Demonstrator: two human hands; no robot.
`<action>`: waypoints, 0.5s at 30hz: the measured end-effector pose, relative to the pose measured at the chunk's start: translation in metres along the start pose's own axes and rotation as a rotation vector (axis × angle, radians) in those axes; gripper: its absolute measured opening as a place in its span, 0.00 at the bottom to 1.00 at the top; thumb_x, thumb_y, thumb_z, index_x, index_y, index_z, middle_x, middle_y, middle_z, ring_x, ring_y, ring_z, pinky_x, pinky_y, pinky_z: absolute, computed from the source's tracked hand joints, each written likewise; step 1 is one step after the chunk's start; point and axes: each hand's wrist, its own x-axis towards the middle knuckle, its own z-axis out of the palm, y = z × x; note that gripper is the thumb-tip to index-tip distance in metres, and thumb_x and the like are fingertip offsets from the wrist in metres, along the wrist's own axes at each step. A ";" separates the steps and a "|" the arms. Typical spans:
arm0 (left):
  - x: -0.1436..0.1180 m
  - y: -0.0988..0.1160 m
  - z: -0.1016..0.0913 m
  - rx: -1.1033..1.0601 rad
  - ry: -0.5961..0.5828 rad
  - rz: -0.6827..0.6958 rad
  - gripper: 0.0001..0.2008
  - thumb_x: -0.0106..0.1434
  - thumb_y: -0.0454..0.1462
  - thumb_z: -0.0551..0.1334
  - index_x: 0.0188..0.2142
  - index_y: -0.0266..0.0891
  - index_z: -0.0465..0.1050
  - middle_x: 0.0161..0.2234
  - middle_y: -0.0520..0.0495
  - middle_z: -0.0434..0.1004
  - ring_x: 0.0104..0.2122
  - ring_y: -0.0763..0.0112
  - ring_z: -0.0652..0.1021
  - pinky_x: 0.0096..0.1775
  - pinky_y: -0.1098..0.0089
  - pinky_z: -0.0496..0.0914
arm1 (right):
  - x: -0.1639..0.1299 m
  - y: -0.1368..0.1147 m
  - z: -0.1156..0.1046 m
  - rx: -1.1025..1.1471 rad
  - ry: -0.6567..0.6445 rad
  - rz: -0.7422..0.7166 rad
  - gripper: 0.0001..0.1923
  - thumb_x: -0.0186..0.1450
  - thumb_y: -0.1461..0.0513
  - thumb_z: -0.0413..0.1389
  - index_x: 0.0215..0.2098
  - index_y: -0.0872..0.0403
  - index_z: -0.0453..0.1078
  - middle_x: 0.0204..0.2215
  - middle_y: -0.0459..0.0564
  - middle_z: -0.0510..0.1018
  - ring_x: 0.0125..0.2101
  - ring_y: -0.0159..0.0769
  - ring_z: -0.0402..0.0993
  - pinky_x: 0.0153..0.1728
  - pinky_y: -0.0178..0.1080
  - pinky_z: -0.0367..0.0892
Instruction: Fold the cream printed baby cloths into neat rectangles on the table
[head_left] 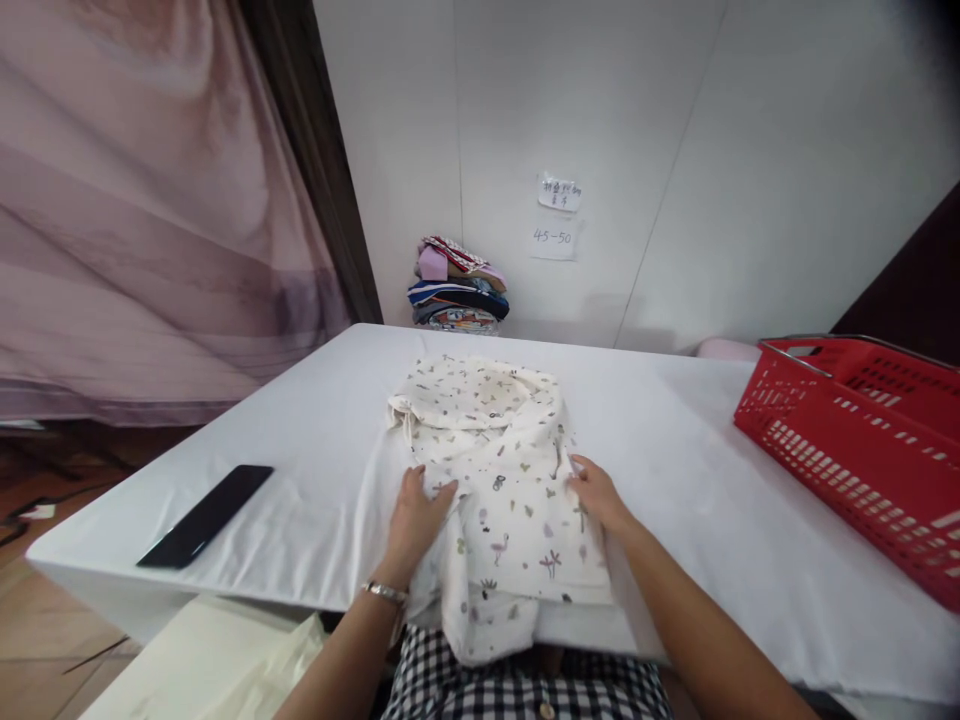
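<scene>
Head view, so both hands are right on the printed garment (495,470), which lies mid-table with its lower end drooping off the near edge of the white table (315,440). Left hand (416,520) lies flat, fingers together, probably pinning its left edge. Right hand (596,495) presses the right edge, fingers loosely extended, cloth between the two. Black phone (206,515) off left, red basket (862,440) right.

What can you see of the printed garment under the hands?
The printed garment is soft cream fabric with small flamingo, plant and animal motifs. It lies partly folded on the white table, bunched at the far end, its near edge hanging over the table's front. The left hand presses its left side; the right hand touches its right edge.
</scene>
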 end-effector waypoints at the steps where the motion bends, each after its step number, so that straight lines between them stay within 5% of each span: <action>1: -0.001 0.003 0.005 0.005 -0.038 0.028 0.34 0.53 0.48 0.63 0.57 0.37 0.58 0.59 0.34 0.60 0.60 0.52 0.63 0.57 0.59 0.58 | 0.002 0.000 -0.011 0.058 0.011 0.043 0.20 0.55 0.59 0.55 0.46 0.55 0.71 0.26 0.45 0.78 0.32 0.39 0.76 0.34 0.38 0.69; 6: -0.009 0.023 0.034 0.019 -0.209 0.102 0.44 0.49 0.49 0.66 0.62 0.37 0.52 0.64 0.34 0.50 0.64 0.50 0.54 0.59 0.59 0.54 | -0.017 0.001 -0.074 0.621 0.233 0.216 0.30 0.47 0.58 0.62 0.49 0.51 0.69 0.35 0.47 0.80 0.34 0.41 0.77 0.35 0.40 0.72; 8: -0.008 0.029 0.042 -0.013 -0.204 0.105 0.45 0.48 0.48 0.67 0.61 0.37 0.53 0.65 0.33 0.47 0.64 0.48 0.52 0.59 0.58 0.53 | -0.041 0.001 -0.087 0.703 0.189 0.283 0.32 0.48 0.59 0.63 0.52 0.48 0.67 0.42 0.48 0.79 0.38 0.43 0.77 0.37 0.42 0.73; 12: -0.002 0.033 0.050 -0.192 -0.272 0.037 0.36 0.46 0.44 0.69 0.54 0.38 0.63 0.57 0.35 0.64 0.59 0.49 0.62 0.57 0.59 0.57 | -0.093 0.000 -0.080 0.730 -0.026 0.474 0.35 0.49 0.58 0.63 0.56 0.46 0.65 0.48 0.53 0.77 0.43 0.49 0.76 0.40 0.46 0.72; 15: 0.007 0.031 0.053 -0.209 -0.352 0.005 0.28 0.47 0.43 0.69 0.48 0.37 0.68 0.48 0.38 0.74 0.52 0.50 0.70 0.52 0.59 0.63 | -0.110 -0.001 -0.064 0.697 -0.166 0.486 0.38 0.50 0.57 0.62 0.59 0.44 0.62 0.48 0.51 0.76 0.43 0.48 0.76 0.40 0.46 0.72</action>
